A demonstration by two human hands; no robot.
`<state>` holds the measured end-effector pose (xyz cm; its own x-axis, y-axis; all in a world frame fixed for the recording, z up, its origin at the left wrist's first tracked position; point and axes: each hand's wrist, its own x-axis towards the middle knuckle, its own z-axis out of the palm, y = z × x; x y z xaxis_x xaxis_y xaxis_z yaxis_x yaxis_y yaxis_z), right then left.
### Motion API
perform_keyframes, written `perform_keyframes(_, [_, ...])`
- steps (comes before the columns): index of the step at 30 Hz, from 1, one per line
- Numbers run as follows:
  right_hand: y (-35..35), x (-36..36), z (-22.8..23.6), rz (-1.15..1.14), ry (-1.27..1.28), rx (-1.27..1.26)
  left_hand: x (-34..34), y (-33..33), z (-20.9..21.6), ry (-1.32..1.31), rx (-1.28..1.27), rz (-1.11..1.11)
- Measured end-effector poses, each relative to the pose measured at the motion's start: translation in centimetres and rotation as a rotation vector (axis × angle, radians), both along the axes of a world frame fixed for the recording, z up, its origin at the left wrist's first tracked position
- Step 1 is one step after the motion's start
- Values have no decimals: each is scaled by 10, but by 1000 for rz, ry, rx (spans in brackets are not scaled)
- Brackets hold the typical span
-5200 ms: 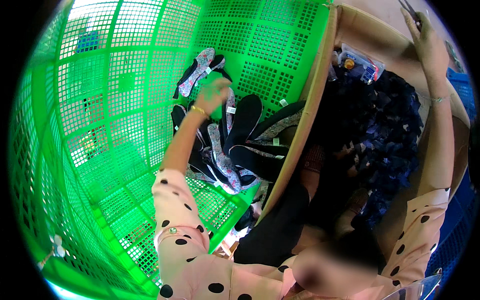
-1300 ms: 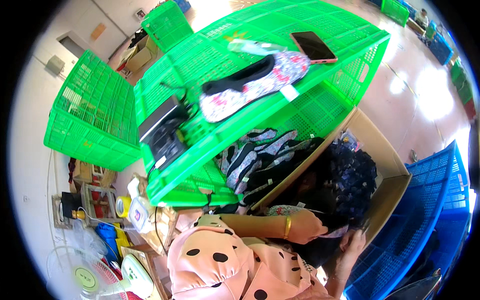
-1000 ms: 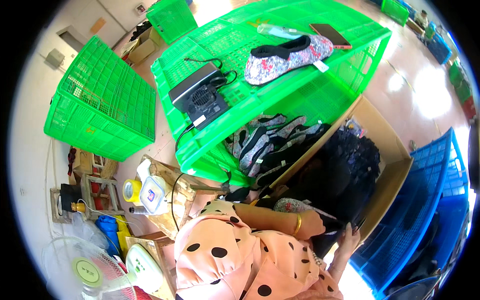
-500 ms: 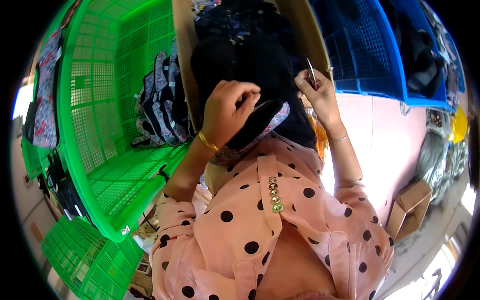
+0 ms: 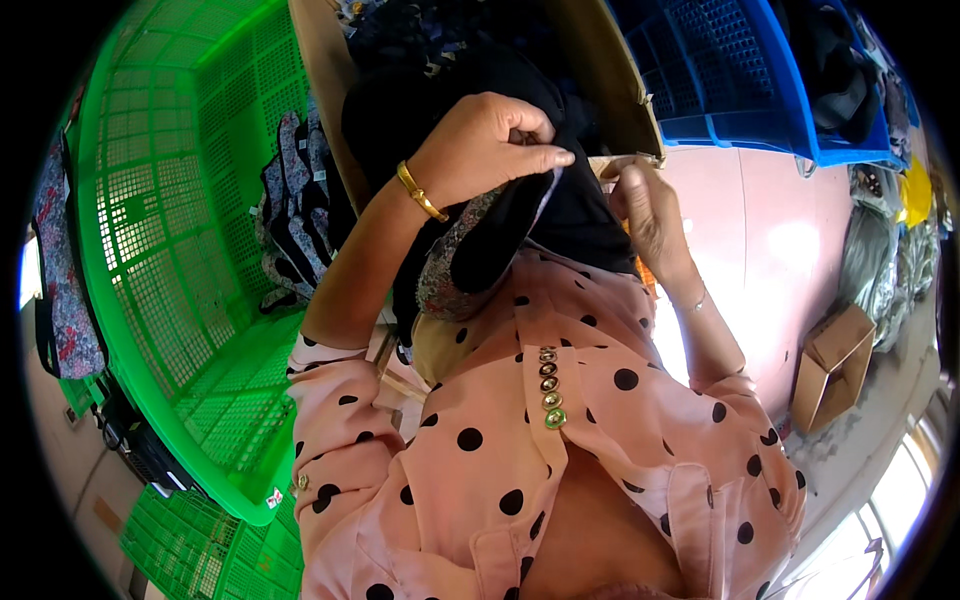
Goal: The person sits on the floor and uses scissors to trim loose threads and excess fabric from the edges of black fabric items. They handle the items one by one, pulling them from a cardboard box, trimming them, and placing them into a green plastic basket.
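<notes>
The fingers of the left hand are curled inward, the thumb laid alongside them, at the far end of a floral shoe; their tips are hidden, so it cannot be told whether they grasp it. The shoe rests tilted against the person's lap, its black lining showing, its near end by the pink dotted shirt. Just to the right, the right hand has its fingers folded toward the thumb; what, if anything, they hold cannot be told. A gold bangle circles the left wrist.

To the left stands a green crate with more floral and black shoes inside, and another floral shoe lies beyond its left rim. On the far side, a cardboard box holds dark scraps. A blue crate stands far right, and a smaller carton sits on the floor at the right, nearer the person.
</notes>
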<state>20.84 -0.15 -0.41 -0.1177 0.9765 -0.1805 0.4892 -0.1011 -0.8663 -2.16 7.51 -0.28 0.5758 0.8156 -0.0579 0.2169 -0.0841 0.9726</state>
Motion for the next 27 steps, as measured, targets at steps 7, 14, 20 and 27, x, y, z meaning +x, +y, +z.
perform_keyframes(7, [7,-13,-6,150,-113,-13,-5,21,-1,54,-14,-23])
perform_keyframes(14, [31,-19,-9,230,-70,-126,-4,29,-5,55,-7,-55])
perform_keyframes(20, [38,-18,-5,302,36,-161,-4,30,-8,15,-32,-34])
perform_keyframes(27, [46,-22,-11,299,83,-154,-2,30,-7,-16,-95,-14])
